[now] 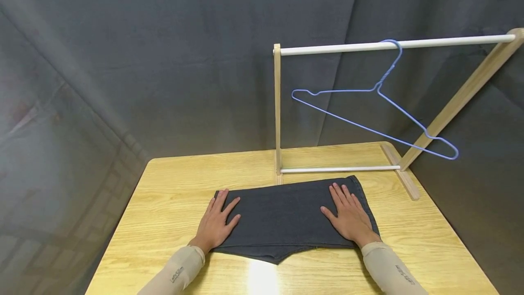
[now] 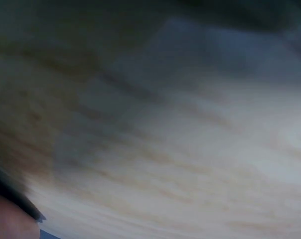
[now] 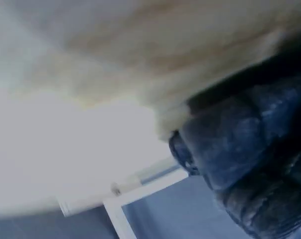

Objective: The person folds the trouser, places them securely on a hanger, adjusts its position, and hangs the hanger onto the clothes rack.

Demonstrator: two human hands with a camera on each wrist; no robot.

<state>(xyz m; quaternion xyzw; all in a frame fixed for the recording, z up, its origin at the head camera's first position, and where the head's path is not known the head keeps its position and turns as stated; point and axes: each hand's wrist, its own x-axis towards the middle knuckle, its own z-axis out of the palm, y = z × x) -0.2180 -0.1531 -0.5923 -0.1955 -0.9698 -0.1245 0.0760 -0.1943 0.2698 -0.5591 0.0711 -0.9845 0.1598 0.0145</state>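
A pair of dark trousers (image 1: 282, 213), folded flat, lies across the table with a pointed flap along its near edge. At the left end my left hand (image 1: 215, 222) rests on the cloth with fingers spread. My right hand (image 1: 350, 217) lies on the right end, its fingers likewise straight and apart. In the right wrist view the stitched edge of the trousers (image 3: 230, 139) shows up close. The left wrist view is mostly blurred table; a bit of skin (image 2: 13, 221) and a dark edge show in its lower left corner.
Behind the trousers stands a wooden rack (image 1: 278, 113) with a white top rail (image 1: 335, 49) and a lower bar. A blue hanger (image 1: 352, 124) hangs from the rail. Grey curtains (image 1: 184, 67) enclose the light wooden table (image 1: 163, 195) at the back and sides.
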